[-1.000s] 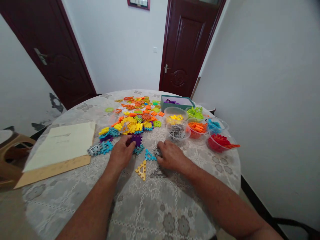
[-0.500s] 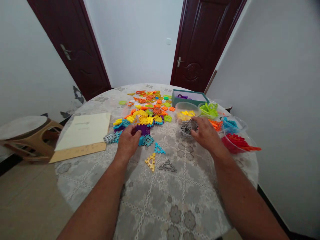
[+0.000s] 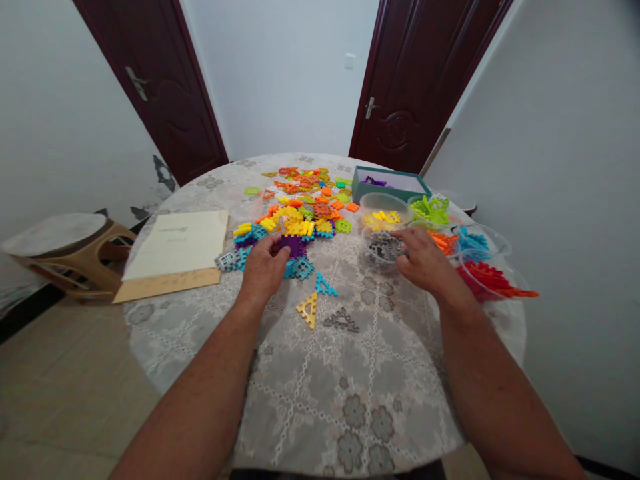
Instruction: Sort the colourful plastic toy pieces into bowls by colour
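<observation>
My left hand (image 3: 264, 264) is closed on a purple square piece with a notched edge (image 3: 294, 245), held at the front of the mixed pile. My right hand (image 3: 424, 259) hovers at the right side of a clear bowl of grey pieces (image 3: 384, 247). Its index finger reaches out over the rim, thumb apart below, and nothing shows between them. Between my forearms three triangular pieces lie flat: a blue one (image 3: 326, 285), a yellow one (image 3: 308, 310) and a grey one (image 3: 342, 321). Blue notched squares (image 3: 303, 267) lie just under the purple piece.
Clear bowls of yellow (image 3: 383, 219), lime green (image 3: 430, 210), orange (image 3: 443, 243), blue (image 3: 473, 239) and red pieces (image 3: 483, 279) crowd the right side. Behind them stands a green box (image 3: 380, 190) with purple pieces. An open notebook (image 3: 175, 243) lies at left, near a stool (image 3: 70, 250).
The camera view has shifted slightly. My right hand has drawn back from inside the grey bowl to its edge, with the index finger now straighter. My left hand still grips the purple piece.
</observation>
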Demonstrator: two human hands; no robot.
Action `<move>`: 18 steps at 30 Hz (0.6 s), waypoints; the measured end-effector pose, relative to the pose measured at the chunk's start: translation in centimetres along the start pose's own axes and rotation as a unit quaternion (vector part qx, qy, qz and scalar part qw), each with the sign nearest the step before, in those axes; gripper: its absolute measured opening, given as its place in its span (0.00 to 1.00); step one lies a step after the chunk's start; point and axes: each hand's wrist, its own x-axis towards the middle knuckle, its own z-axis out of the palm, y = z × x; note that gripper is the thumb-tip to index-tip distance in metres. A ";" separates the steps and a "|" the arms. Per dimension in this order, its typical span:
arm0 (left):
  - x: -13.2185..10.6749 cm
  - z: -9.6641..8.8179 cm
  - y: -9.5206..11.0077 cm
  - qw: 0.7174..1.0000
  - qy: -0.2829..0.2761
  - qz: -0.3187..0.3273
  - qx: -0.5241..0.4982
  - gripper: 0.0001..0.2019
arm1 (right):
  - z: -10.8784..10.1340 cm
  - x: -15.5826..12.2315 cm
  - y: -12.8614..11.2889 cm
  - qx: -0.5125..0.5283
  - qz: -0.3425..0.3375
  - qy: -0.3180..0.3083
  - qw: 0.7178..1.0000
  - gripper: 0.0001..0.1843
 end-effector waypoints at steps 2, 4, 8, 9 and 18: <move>0.0 0.0 -0.1 1.000 0.002 -0.001 -0.001 0.12 | 0.0 0.0 0.0 0.000 -0.006 -0.005 1.000 0.35; 0.0 0.0 0.0 1.000 0.004 -0.002 0.001 0.12 | 0.0 0.0 -0.2 0.002 -0.015 -0.002 1.000 0.35; -0.1 -0.1 0.1 1.000 0.003 -0.002 -0.004 0.12 | -0.4 0.6 -1.7 0.011 -0.026 0.048 0.998 0.31; -0.1 -0.1 0.1 1.000 0.001 -0.003 -0.007 0.12 | -0.6 0.7 -2.5 0.022 -0.023 0.059 0.998 0.29; 0.2 0.0 -0.7 1.000 -0.001 -0.004 0.012 0.16 | -1.6 -0.8 -11.7 0.134 -0.092 -0.363 0.917 0.18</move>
